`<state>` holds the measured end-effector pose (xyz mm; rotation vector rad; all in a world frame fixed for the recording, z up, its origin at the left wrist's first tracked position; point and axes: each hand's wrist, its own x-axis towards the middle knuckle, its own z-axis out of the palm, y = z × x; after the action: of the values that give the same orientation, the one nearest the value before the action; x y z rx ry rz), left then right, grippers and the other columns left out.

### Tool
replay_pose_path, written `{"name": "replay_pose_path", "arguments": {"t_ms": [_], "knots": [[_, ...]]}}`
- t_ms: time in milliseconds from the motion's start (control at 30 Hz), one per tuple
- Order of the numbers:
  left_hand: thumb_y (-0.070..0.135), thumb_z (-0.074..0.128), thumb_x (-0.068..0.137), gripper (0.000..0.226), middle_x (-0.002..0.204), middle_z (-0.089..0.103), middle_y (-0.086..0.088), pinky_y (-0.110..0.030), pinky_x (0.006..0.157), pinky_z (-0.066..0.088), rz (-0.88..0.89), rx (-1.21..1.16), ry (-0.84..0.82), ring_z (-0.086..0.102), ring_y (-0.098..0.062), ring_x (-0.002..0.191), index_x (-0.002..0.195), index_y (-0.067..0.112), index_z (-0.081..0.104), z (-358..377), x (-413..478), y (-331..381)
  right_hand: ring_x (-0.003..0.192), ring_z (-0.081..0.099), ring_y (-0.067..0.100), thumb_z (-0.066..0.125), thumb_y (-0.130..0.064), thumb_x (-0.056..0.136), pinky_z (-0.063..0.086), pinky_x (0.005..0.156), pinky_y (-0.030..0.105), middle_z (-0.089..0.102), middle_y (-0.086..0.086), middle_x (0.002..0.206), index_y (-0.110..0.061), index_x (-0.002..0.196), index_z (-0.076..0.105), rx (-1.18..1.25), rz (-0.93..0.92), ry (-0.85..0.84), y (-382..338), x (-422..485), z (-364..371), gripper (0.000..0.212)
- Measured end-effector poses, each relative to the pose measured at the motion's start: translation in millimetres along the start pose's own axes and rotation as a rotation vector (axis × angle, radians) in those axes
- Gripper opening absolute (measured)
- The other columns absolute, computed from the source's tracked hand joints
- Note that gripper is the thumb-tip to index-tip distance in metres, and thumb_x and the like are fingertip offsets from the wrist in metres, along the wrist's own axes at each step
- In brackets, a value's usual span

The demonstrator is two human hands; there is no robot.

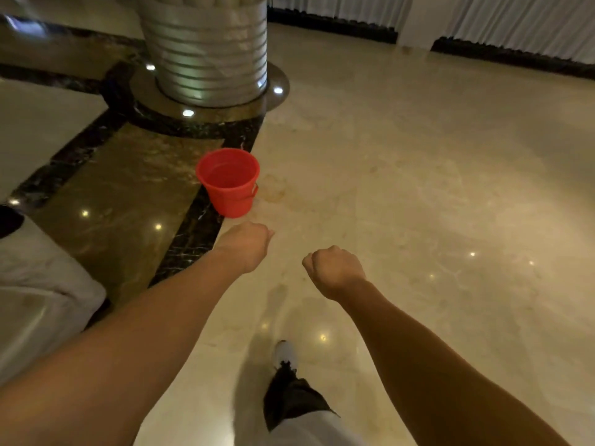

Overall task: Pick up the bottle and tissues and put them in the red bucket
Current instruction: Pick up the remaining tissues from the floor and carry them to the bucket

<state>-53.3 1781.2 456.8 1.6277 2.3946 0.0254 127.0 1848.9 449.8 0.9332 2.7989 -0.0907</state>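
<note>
— Head view, polished marble floor (418, 162): red bucket (229, 183) upright near the middle, straddling the edge of a dark inlaid border strip (196, 233), mouth open to the camera, handle down against the right side
— Contents?
— Nothing made out inside; interior in shadow. Bottle and tissues nowhere in sight
— Hands?
— 2 bare forearms stretched forward. Left hand (246, 244) just below the bucket in the picture, curled into a loose fist, fingers folded under, holding nothing visible. Right hand (335, 272) lower and to the right, also balled shut, knuckles up, apart from the left
— Surroundings?
— Ribbed metal column base (206, 56) behind the bucket, ringed by small floor lights. Pale curtains (515, 24) along the far wall. White cushioned seat (38, 284) at left edge. 1 white shoe (285, 352) and dark trouser leg stepping forward at bottom centre
</note>
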Motion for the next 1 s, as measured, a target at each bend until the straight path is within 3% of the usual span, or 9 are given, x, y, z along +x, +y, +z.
{"name": "replay_pose_path", "arguments": {"t_ms": [100, 200, 300, 400, 533, 633, 700, 800, 1000], "knots": [[0.027, 0.031, 0.102, 0.036, 0.099, 0.066, -0.021, -0.038, 0.067, 0.043, -0.024, 0.004, 0.024, 0.062, -0.038, 0.090, 0.101, 0.006, 0.061, -29, 61, -15, 0.073, 0.057, 0.034, 0.042, -0.011, 0.091, 0.040, 0.057, 0.033, 0.056, 0.012, 0.079, -0.015, 0.087, 0.059, -0.043, -0.063, -0.023, 16, 84, -25, 0.018], [0.022, 0.034, 0.100, 0.027, 0.098, 0.063, -0.015, -0.043, 0.071, 0.049, -0.122, -0.014, 0.009, 0.062, -0.034, 0.089, 0.102, 0.012, 0.059, -46, 104, -42, 0.076, 0.061, 0.035, 0.044, -0.017, 0.095, 0.042, 0.060, 0.033, 0.058, 0.012, 0.081, -0.017, 0.094, 0.064, -0.036, -0.122, 0.019, 23, 160, -46, 0.020], [0.030, 0.035, 0.100, 0.032, 0.096, 0.065, -0.013, -0.042, 0.077, 0.052, -0.244, -0.089, 0.009, 0.063, -0.031, 0.089, 0.095, 0.013, 0.062, -51, 136, -77, 0.074, 0.060, 0.036, 0.040, -0.026, 0.097, 0.041, 0.060, 0.032, 0.057, 0.011, 0.074, -0.014, 0.084, 0.065, 0.042, -0.149, 0.053, 22, 224, -63, 0.031], [0.036, 0.036, 0.099, 0.032, 0.091, 0.063, -0.010, -0.039, 0.076, 0.053, -0.375, -0.153, -0.027, 0.061, -0.026, 0.083, 0.087, 0.014, 0.056, -46, 180, -124, 0.063, 0.054, 0.031, 0.032, -0.035, 0.097, 0.037, 0.056, 0.030, 0.041, 0.002, 0.058, -0.016, 0.064, 0.052, 0.095, -0.145, 0.048, 21, 291, -73, 0.043], [0.037, 0.041, 0.097, 0.028, 0.081, 0.057, -0.004, -0.038, 0.073, 0.053, -0.424, -0.199, -0.054, 0.058, -0.021, 0.076, 0.081, 0.017, 0.053, -40, 257, -182, 0.071, 0.058, 0.034, 0.030, -0.039, 0.098, 0.041, 0.059, 0.032, 0.059, 0.012, 0.076, -0.015, 0.069, 0.054, 0.158, -0.157, 0.000, 22, 392, -73, 0.044], [0.035, 0.041, 0.097, 0.032, 0.074, 0.056, -0.003, -0.035, 0.066, 0.051, -0.398, -0.267, -0.018, 0.055, -0.019, 0.068, 0.071, 0.019, 0.048, -44, 329, -222, 0.067, 0.053, 0.028, 0.033, -0.040, 0.098, 0.044, 0.059, 0.033, 0.056, 0.010, 0.076, -0.016, 0.063, 0.044, 0.188, -0.148, -0.074, 18, 475, -77, 0.044], [0.034, 0.042, 0.097, 0.030, 0.084, 0.062, -0.009, -0.039, 0.073, 0.053, -0.382, -0.303, -0.012, 0.060, -0.024, 0.076, 0.076, 0.015, 0.051, -49, 382, -253, 0.066, 0.055, 0.027, 0.034, -0.042, 0.099, 0.047, 0.060, 0.034, 0.057, 0.009, 0.074, -0.017, 0.062, 0.047, 0.216, -0.130, -0.106, 16, 537, -80, 0.046], [0.032, 0.046, 0.095, 0.022, 0.097, 0.065, -0.010, -0.039, 0.079, 0.053, -0.407, -0.347, -0.025, 0.062, -0.027, 0.088, 0.093, 0.014, 0.059, -62, 448, -287, 0.065, 0.055, 0.024, 0.037, -0.040, 0.099, 0.043, 0.058, 0.031, 0.060, 0.008, 0.076, -0.016, 0.076, 0.056, 0.264, -0.098, -0.129, 15, 611, -91, 0.039], [0.025, 0.053, 0.092, 0.016, 0.098, 0.065, -0.007, -0.039, 0.078, 0.055, -0.413, -0.377, -0.033, 0.062, -0.021, 0.086, 0.101, 0.012, 0.058, -98, 553, -342, 0.075, 0.057, 0.028, 0.040, -0.024, 0.099, 0.039, 0.062, 0.032, 0.057, 0.010, 0.084, -0.008, 0.094, 0.059, 0.278, -0.129, -0.108, 19, 741, -118, 0.025]]}}
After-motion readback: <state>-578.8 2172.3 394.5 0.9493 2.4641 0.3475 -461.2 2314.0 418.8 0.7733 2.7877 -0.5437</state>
